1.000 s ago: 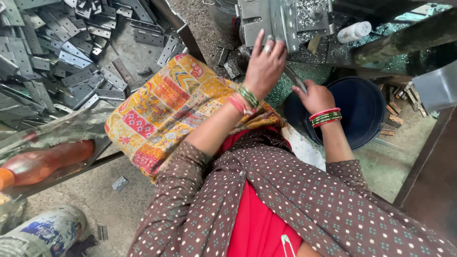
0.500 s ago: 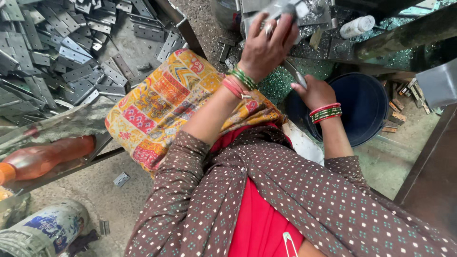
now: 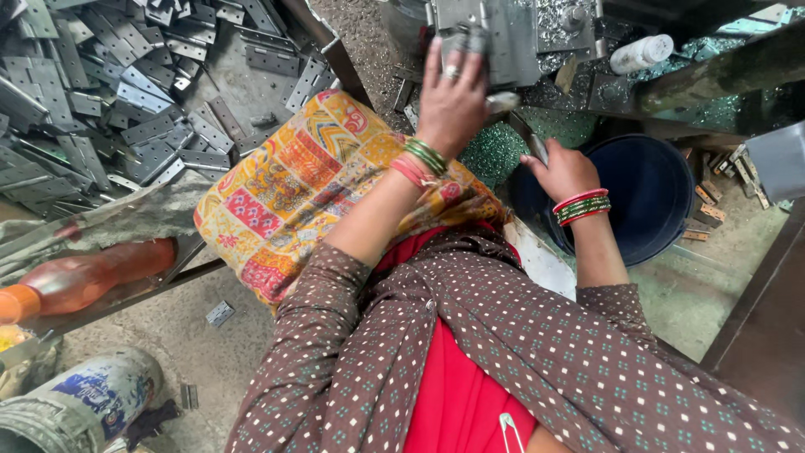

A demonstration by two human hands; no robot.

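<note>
My left hand point(image 3: 453, 96) reaches up to the grey metal press point(image 3: 511, 38) at the top, fingertips against its block. A small shiny metal plate point(image 3: 504, 101) is pinched at the thumb. My right hand point(image 3: 563, 172) is closed in a fist on a thin dark lever point(image 3: 537, 148), just above the rim of a dark blue bucket point(image 3: 662, 197). Both wrists wear red and green bangles. Glittering metal shavings point(image 3: 495, 147) lie between the two hands.
A heap of several flat grey perforated plates point(image 3: 126, 92) fills the top left. A patterned orange cushion point(image 3: 293, 193) lies under my left arm. An orange bottle point(image 3: 84, 281) rests at the left, a blue-and-white can point(image 3: 92, 403) stands below it, and a white bottle point(image 3: 641, 52) is by the press.
My left hand has moved up from above the cushion to the press with the small plate. My right hand stays on the lever beside the bucket.
</note>
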